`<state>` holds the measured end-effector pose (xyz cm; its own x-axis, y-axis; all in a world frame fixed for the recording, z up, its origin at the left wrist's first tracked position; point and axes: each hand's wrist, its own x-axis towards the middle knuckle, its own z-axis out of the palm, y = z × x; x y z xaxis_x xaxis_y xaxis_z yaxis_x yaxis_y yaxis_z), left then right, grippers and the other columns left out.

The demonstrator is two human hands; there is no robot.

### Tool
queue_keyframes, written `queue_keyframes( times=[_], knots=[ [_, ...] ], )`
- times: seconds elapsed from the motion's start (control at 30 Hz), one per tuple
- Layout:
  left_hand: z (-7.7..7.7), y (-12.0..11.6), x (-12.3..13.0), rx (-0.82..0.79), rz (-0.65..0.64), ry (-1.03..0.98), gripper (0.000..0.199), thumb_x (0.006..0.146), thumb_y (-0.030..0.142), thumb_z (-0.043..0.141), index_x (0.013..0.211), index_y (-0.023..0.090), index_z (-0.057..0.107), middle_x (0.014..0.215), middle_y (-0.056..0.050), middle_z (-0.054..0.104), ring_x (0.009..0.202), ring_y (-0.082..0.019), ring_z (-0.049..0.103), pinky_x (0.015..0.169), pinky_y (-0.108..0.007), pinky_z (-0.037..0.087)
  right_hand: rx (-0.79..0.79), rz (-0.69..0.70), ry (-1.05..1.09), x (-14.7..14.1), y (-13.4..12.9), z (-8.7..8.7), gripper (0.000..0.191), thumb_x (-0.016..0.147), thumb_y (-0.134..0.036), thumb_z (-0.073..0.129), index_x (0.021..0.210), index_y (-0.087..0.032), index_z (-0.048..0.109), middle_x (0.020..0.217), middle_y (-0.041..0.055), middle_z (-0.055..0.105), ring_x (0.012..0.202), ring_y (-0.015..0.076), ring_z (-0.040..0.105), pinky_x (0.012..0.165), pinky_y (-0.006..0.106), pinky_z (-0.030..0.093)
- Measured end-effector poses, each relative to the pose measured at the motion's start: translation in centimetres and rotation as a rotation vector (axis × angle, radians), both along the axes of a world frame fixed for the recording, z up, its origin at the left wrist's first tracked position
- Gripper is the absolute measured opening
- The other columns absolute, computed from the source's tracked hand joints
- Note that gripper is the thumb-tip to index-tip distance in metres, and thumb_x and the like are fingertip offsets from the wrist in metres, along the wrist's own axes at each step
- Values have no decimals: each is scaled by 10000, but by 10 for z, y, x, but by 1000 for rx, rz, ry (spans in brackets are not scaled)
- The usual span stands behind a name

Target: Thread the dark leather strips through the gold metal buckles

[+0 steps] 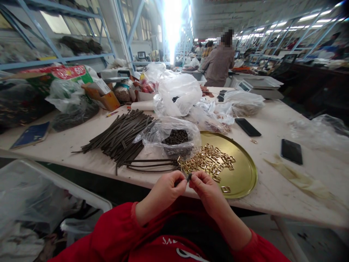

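Note:
My left hand (172,185) and my right hand (204,186) meet at the table's front edge, both closed in a pinch. Between their fingertips is a small end of a dark strap (189,177); the fingers cover the rest of it. Just beyond them lies a round gold tray (247,174) with a heap of gold metal buckles (214,160). A few finished-looking dark straps (152,165) stretch left from near the buckles. Behind the hands an open clear plastic bag (152,136) holds small dark pieces (177,137).
A pile of dark straps (120,136) lies left of the bag. Two black phones (248,127) and a loose buckle (253,141) are on the right. White plastic bags (180,94) and a scale (259,85) stand farther back. A white bin (89,193) is below left. A person (219,63) stands beyond.

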<state>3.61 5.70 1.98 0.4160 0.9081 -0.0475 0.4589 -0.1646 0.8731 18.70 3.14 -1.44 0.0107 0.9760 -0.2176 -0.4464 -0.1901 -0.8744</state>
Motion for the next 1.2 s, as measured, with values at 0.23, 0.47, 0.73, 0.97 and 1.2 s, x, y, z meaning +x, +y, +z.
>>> queue_keyframes(
  times=[0.23, 0.47, 0.73, 0.97, 1.2],
  knots=[
    [-2, 2, -3, -41, -49, 32, 190, 792, 268, 457, 706, 158, 586, 603, 53, 493, 551, -83, 399, 529, -186, 310, -118, 10, 245, 4, -4, 3, 256, 582, -272, 790, 760, -207, 617, 671, -57, 577, 566, 64, 526, 594, 207, 435],
    [-3, -3, 4, 11, -1, 43, 164, 771, 240, 463, 670, 160, 564, 608, 49, 520, 569, -90, 426, 554, -185, 333, -65, -93, 14, 5, -7, -6, 223, 629, -327, 758, 716, -195, 599, 642, -49, 594, 583, 92, 569, 606, 225, 451],
    [-8, -1, 0, -49, -17, 21, 177, 766, 253, 453, 663, 156, 560, 605, 42, 506, 575, -97, 424, 536, -191, 328, -136, 27, 112, 12, -7, 0, 247, 592, -316, 780, 766, -190, 660, 662, -26, 646, 571, 94, 585, 612, 238, 479],
    [-8, -4, -1, -104, -75, 28, 191, 764, 250, 446, 651, 153, 566, 591, 49, 488, 558, -89, 404, 510, -188, 301, -166, 110, 100, 20, -12, -6, 231, 606, -300, 773, 784, -183, 685, 676, -5, 674, 580, 90, 589, 633, 238, 477],
    [-12, -5, -2, -96, -111, 110, 222, 768, 252, 431, 673, 146, 601, 572, 37, 505, 542, -97, 406, 492, -198, 278, -80, 97, -142, 16, -11, -4, 262, 582, -388, 766, 728, -187, 684, 597, -12, 653, 541, 110, 569, 596, 253, 460]
  ],
)
